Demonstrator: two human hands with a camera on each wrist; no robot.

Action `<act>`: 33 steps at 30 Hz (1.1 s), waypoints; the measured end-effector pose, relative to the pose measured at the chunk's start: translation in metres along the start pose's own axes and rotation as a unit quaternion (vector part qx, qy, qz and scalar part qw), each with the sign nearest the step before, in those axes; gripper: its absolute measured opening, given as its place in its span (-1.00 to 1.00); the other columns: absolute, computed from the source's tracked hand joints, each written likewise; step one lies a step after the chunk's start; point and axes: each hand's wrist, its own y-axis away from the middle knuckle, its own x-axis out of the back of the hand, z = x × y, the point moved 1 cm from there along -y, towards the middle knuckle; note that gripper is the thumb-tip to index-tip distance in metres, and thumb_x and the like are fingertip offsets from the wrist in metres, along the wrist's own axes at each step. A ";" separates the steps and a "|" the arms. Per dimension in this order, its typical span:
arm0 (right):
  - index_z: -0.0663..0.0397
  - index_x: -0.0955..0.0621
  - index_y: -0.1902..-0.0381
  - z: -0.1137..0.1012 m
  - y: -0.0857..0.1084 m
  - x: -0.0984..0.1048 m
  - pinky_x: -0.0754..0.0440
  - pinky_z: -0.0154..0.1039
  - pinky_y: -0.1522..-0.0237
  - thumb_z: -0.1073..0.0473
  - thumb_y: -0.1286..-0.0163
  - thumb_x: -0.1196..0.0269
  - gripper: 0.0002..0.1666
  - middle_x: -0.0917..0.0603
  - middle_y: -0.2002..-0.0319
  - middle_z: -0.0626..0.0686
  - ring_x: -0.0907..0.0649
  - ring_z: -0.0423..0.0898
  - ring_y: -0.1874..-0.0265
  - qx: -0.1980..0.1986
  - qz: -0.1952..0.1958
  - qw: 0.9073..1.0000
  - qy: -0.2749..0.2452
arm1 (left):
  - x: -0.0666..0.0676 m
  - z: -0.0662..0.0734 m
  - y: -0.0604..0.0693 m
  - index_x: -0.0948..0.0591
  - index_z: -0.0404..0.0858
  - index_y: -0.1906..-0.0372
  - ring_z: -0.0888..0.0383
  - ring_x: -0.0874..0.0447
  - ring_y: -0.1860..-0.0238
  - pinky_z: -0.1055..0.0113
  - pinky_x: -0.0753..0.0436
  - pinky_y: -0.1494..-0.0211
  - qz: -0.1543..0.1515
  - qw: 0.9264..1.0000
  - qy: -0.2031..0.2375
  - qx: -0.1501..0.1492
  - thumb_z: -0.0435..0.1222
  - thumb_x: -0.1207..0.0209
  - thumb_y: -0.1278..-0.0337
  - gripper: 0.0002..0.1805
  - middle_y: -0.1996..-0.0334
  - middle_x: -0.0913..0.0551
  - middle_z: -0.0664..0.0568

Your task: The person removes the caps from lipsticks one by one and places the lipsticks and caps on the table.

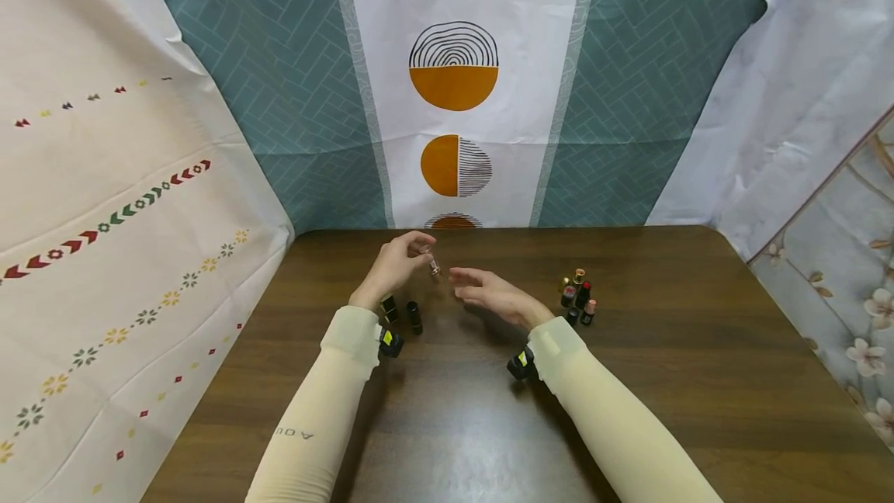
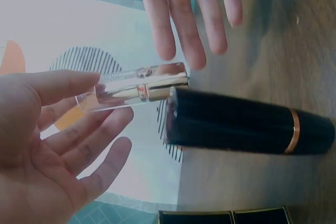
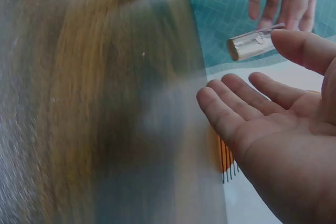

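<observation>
The left hand (image 1: 396, 266) pinches a clear and rose-gold lipstick tube (image 1: 434, 265) by its clear end, between thumb and fingers. In the left wrist view the tube (image 2: 139, 86) tilts slightly, with its metallic end away from the left palm (image 2: 47, 145). Across from it the right hand (image 1: 494, 295) holds nothing, its fingers extended; in the right wrist view its palm (image 3: 283, 124) faces up beside the tube (image 3: 254, 44), apart from it. A black tube with a gold band (image 2: 236, 121) stands near the left hand, and a black and gold case (image 1: 389, 309) is by the left wrist.
Several lipsticks (image 1: 583, 295) stand in a group on the brown wooden table (image 1: 670, 363), right of the right hand. Patterned cloths hang behind the table (image 1: 454, 84) and along its left side (image 1: 140, 270). A black wrist camera sits on each wrist.
</observation>
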 end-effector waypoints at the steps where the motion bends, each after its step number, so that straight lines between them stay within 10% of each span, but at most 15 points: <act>1: 0.26 -0.14 -0.64 -0.001 0.000 -0.001 -0.30 0.08 -0.51 0.25 -0.67 -0.08 -0.29 -0.23 -0.57 0.30 -0.28 0.24 -0.54 0.001 0.003 1.000 -0.002 | 0.000 0.001 0.000 -0.63 -0.18 -0.23 -0.05 -0.68 -0.11 -0.01 -0.63 -0.18 -0.003 1.000 0.003 -0.004 -0.29 -0.26 -0.47 -0.68 -0.03 -0.73 -0.10; 33: 0.61 -0.39 -0.36 0.008 0.001 -0.004 -0.68 -0.01 -0.16 0.38 -0.61 -0.10 -0.52 -0.64 -0.09 0.43 -0.76 0.05 0.05 0.034 0.039 0.995 -0.085 | -0.031 0.017 0.004 -0.69 -0.14 -0.18 -0.02 -0.71 -0.05 0.04 -0.69 -0.08 -0.037 0.998 0.050 -0.001 -0.24 -0.27 -0.47 -0.72 -0.02 -0.75 -0.07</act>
